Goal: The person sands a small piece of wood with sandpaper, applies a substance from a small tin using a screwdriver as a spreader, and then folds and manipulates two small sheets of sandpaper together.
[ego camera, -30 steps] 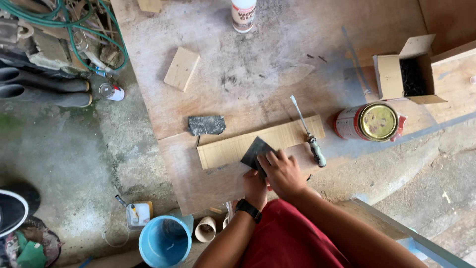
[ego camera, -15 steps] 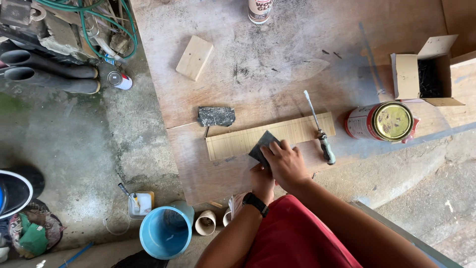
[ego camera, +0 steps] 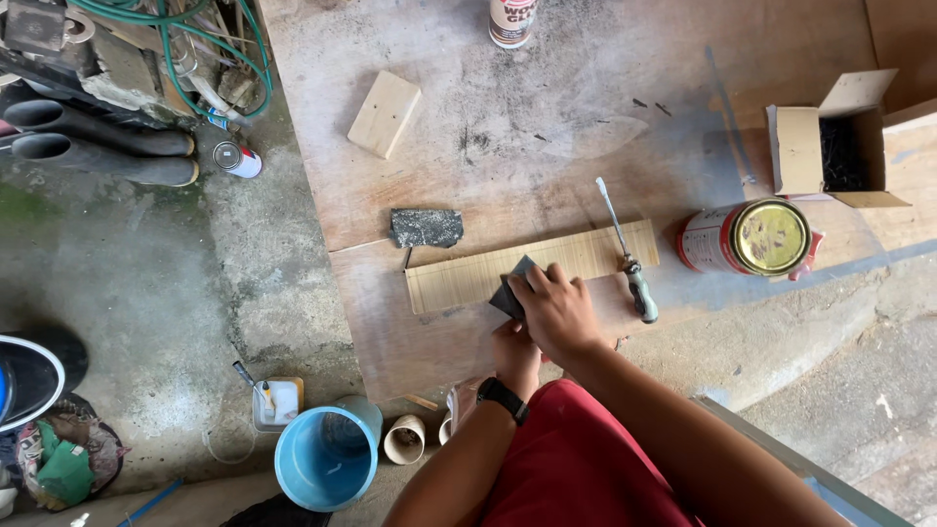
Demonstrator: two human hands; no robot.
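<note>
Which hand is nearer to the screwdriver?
Right. The right hand presses a dark pad on the plank, just left of the screwdriver. The left hand sits lower, farther away.

Single view, head-worn camera: looks steeply down from above the person's own arms onto a plywood work board (ego camera: pixel 586 107) lying on a concrete floor (ego camera: pixel 176 293). Moderate height; board fills centre and right, floor clutter the left. No second view.

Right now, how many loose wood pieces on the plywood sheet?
2. A long wooden strip lies under the right hand; a small wooden block lies apart at upper left. More may be hidden.
</note>
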